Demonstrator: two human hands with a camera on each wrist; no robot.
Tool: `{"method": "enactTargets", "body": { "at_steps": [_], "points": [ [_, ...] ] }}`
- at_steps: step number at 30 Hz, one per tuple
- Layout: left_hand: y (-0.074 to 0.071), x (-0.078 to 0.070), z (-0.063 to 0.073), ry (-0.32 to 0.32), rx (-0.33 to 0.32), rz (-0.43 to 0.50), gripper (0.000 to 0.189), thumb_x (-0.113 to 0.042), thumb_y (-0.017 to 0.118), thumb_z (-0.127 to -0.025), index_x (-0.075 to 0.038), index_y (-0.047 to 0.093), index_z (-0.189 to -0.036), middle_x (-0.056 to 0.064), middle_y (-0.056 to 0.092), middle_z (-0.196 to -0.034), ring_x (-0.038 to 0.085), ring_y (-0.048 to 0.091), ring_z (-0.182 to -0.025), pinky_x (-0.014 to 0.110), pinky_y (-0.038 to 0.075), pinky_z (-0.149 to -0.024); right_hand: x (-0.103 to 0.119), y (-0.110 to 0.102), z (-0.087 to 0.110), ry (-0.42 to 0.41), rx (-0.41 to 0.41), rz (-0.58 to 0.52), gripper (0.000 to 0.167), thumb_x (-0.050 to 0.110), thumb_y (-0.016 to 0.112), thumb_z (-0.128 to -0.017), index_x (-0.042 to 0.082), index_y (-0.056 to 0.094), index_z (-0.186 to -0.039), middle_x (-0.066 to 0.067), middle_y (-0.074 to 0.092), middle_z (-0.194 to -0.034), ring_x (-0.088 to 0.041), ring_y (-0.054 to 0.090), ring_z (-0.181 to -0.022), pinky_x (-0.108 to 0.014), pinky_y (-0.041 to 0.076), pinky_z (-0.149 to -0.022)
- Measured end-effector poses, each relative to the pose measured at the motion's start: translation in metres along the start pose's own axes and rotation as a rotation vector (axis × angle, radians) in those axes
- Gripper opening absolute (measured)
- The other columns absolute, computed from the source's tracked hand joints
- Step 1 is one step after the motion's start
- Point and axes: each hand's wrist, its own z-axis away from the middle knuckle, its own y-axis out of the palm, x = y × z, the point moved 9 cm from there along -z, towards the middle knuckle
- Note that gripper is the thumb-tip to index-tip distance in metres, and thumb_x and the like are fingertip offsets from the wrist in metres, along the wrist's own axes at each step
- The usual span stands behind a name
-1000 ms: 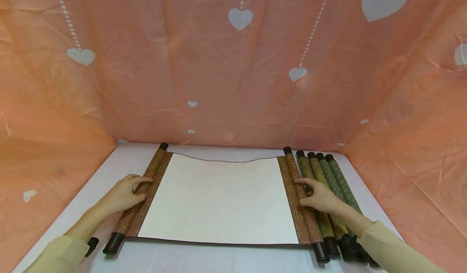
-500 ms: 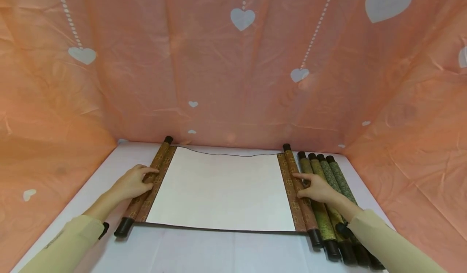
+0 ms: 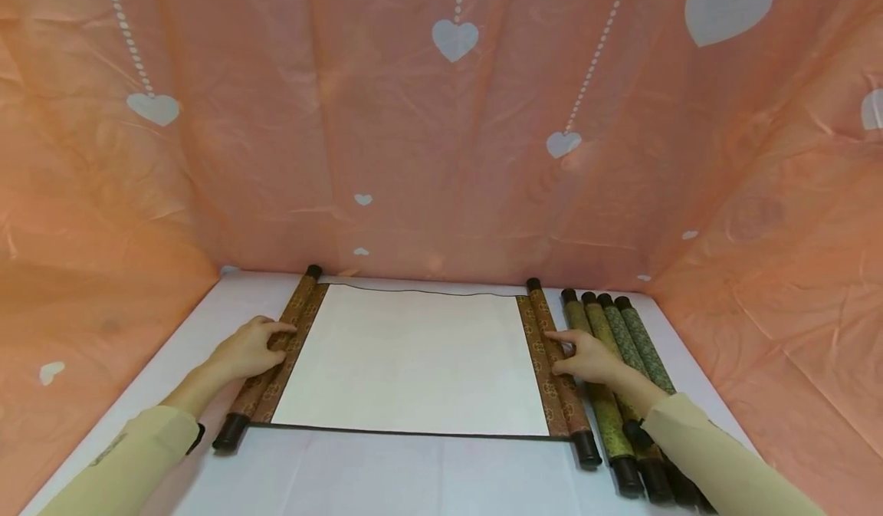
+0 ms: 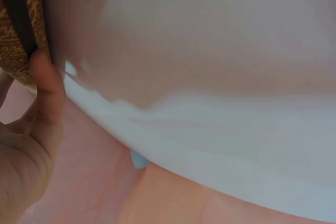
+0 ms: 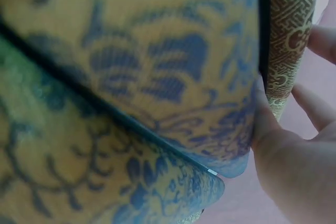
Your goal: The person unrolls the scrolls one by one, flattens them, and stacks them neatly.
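A hanging scroll lies unrolled on the white tabletop, its blank white sheet (image 3: 414, 363) facing up between brown-gold patterned borders. My left hand (image 3: 247, 351) grips the left roller (image 3: 298, 301), thumb on the inner side in the left wrist view, beside the patterned roller (image 4: 21, 35). My right hand (image 3: 592, 359) holds the right roller (image 3: 574, 405) near its middle, fingers and thumb bent around the brown brocade (image 5: 291, 35) in the right wrist view. Both rollers end in black knobs. The sheet's far edge dips slightly, and parts of both rollers are hidden by my fingers.
Several rolled scrolls lie side by side at the right, yellow-green ones (image 3: 608, 424) nearest and dark green ones (image 3: 645, 336) beyond. My right forearm crosses over them. An orange curtain with white hearts (image 3: 441, 156) borders the table's back and sides.
The unrolled scroll has shifted away from me, with both hands still on its rollers. Its right roller has also moved left, so a gap shows between it and the rolled scrolls.
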Motion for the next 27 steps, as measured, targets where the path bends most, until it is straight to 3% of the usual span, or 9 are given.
{"method": "enactTargets", "body": {
  "at_steps": [11,19,27],
  "points": [
    [0.004,-0.001,0.002,0.006,0.016,-0.011,0.051,-0.011,0.075,-0.085,0.004,0.065,-0.133,0.045,0.048,-0.133,0.063,0.052,-0.120,0.069,0.050,-0.088,0.002,0.004,-0.001,-0.017,0.020,0.039,0.072,0.005,0.077,-0.086,-0.005,0.048,-0.152,-0.033,0.047,-0.139,-0.015,0.043,-0.057,-0.032,0.041,-0.053],
    [0.009,-0.007,0.007,0.021,0.031,-0.007,0.057,-0.007,0.074,-0.083,0.006,0.060,-0.137,0.048,0.041,-0.136,0.071,0.047,-0.117,0.072,0.050,-0.083,0.008,0.004,0.007,-0.068,0.020,0.088,0.070,0.007,0.081,-0.087,-0.007,0.051,-0.148,-0.036,0.047,-0.141,-0.021,0.058,-0.083,-0.035,0.049,-0.066],
    [0.009,-0.016,0.015,0.001,0.034,-0.031,0.057,-0.011,0.075,-0.086,0.002,0.060,-0.139,0.045,0.038,-0.143,0.068,0.042,-0.124,0.068,0.052,-0.076,0.012,0.006,0.021,-0.068,0.018,0.086,0.070,0.007,0.081,-0.087,-0.004,0.051,-0.149,-0.036,0.043,-0.144,-0.024,0.059,-0.087,-0.036,0.049,-0.065]
  ]
}}
